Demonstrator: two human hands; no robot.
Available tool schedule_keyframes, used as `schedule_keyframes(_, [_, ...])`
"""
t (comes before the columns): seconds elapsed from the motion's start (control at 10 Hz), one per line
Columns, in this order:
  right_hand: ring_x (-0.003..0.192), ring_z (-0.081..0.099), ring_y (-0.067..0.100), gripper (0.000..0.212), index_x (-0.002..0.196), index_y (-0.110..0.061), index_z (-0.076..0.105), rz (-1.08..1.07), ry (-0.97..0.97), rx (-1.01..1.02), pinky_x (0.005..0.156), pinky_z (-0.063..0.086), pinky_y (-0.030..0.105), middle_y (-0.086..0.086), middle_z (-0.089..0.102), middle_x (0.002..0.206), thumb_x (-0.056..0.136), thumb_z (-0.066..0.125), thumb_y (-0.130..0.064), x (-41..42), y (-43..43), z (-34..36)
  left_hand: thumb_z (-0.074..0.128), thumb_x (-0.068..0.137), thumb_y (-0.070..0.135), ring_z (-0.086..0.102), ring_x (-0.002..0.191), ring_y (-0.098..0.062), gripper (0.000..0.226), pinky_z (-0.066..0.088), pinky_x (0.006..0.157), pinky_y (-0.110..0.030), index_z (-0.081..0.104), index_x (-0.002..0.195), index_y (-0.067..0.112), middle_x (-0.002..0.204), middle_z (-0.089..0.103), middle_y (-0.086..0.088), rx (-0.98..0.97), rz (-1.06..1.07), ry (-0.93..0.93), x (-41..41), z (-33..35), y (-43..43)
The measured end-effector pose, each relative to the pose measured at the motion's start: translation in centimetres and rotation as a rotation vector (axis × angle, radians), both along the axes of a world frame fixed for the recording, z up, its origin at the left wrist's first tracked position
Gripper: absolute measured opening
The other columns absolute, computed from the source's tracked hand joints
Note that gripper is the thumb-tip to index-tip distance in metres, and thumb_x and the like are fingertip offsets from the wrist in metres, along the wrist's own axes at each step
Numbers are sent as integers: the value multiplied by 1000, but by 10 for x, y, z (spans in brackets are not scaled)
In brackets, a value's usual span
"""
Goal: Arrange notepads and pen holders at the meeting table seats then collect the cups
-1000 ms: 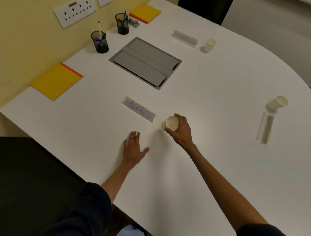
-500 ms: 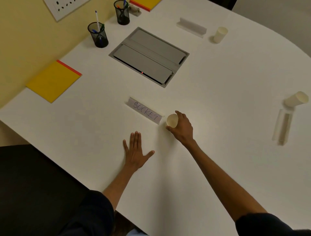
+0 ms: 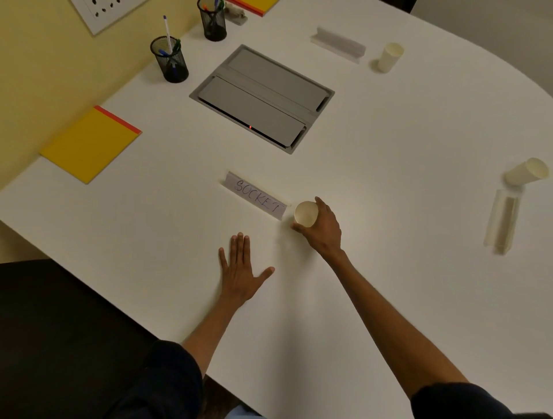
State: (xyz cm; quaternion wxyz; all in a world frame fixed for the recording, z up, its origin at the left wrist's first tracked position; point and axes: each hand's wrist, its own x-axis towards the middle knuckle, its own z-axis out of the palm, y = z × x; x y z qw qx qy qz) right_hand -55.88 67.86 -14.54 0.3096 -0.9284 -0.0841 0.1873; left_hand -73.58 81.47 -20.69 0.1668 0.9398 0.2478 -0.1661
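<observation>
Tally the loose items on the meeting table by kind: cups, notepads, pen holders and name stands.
Paper cups: 3, one gripped by the right hand
Yellow notepads: 2, one cut off by the top edge
Mesh pen holders: 2
Name stands: 3
Total: 10

I see an office meeting room: a big white rounded tabletop with a grey flip-lid cable box sunk in its middle, a card lettered SOCKET, clear card stands with a paper cup beside each, mesh pen holders, yellow notepads, and a socket plate on the yellow wall.
</observation>
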Motion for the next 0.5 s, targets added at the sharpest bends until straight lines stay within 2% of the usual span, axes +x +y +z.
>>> schedule_keyframes(0.2, [143, 29, 26, 116, 152, -14, 21, -38, 38, 36, 110, 39, 49, 4, 28, 157, 63, 82, -59, -12, -6, 6, 41, 85, 75, -20, 150, -22, 109, -10, 122, -50, -15, 153, 11, 162, -21, -9, -102, 74, -47, -5, 6, -7])
schedule_keyframes(0.3, [142, 31, 26, 109, 151, -14, 23, -75, 53, 46, 109, 40, 49, 5, 30, 155, 69, 75, -64, -28, -15, 8, 43, 85, 74, -20, 150, -23, 110, -10, 121, -51, -13, 154, 10, 162, -20, -8, -134, 96, -36, -9, 11, -15])
schedule_keyframes(0.5, [147, 24, 25, 91, 154, -17, 19, -120, 3, 45, 114, 34, 51, 6, 23, 160, 85, 55, -66, -56, -36, 21, 47, 87, 68, -18, 150, -20, 103, -7, 121, -54, -8, 155, 14, 164, -12, -2, -158, 38, -150, -8, 34, -26])
